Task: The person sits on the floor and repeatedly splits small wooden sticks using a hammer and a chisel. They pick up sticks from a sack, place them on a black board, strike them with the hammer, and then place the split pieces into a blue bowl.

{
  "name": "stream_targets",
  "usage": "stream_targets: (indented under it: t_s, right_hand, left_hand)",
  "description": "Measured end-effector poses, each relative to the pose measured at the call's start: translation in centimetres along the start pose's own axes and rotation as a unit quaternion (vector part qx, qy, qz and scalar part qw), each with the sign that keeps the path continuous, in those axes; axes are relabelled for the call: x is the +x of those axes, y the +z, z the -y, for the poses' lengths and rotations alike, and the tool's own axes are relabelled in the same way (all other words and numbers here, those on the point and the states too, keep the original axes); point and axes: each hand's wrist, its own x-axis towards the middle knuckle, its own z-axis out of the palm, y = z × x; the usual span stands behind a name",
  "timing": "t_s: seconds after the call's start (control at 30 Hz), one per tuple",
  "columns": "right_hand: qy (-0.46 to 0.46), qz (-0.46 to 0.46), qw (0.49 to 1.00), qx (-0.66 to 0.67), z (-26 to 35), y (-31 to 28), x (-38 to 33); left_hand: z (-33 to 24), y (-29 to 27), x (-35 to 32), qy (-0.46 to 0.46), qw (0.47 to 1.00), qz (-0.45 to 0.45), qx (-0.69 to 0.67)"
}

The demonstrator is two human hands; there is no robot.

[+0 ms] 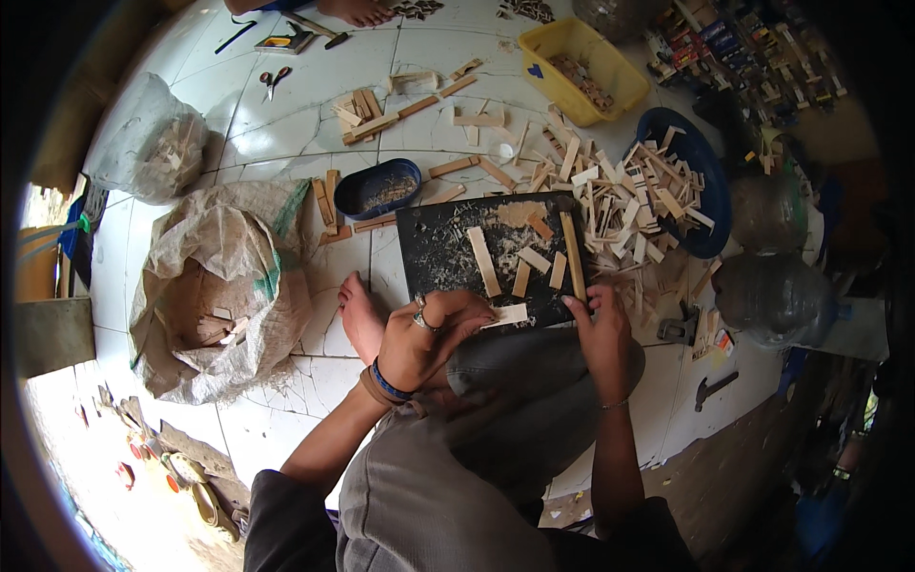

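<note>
My left hand [437,329] pinches a short, pale flat wood strip [507,316] over the near edge of a black board [434,229]. At the board's right edge lies a longer, yellowish wooden stick [572,253]. My right hand [604,329] has its thumb and fingers closed about the near end of that stick. On the board, among shavings and pale smears, are a long flat wood strip [483,260], several shorter strips [534,258] and a small reddish-brown piece [540,226].
Loose wood strips [615,205] spill from a blue basin [717,205] at right. A yellow tub [534,67], blue oval tray [355,181], open woven sack [286,257], scissors [274,83], black clamp-like tool [678,328] and hammer [715,385] surround the board on white tiles.
</note>
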Motion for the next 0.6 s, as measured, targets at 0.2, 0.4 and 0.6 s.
stream_targets:
  t_s: [0.2,0.4,0.6]
  right_hand:
    - [0.007,-0.024,0.999,-0.023,0.3,-1.7,-0.3]
    - [-0.013,0.085,0.992,0.091,2.8,-8.4,-5.0]
    - [-0.198,0.161,0.966,0.043,3.8,-9.9,-8.5]
  left_hand:
    - [0.3,0.6,0.0,0.035,0.999,0.003,0.04]
    - [0.5,0.5,-0.6,0.011,0.999,-0.003,0.046]
    - [0.2,0.6,-1.0,-0.002,1.0,-0.004,0.03]
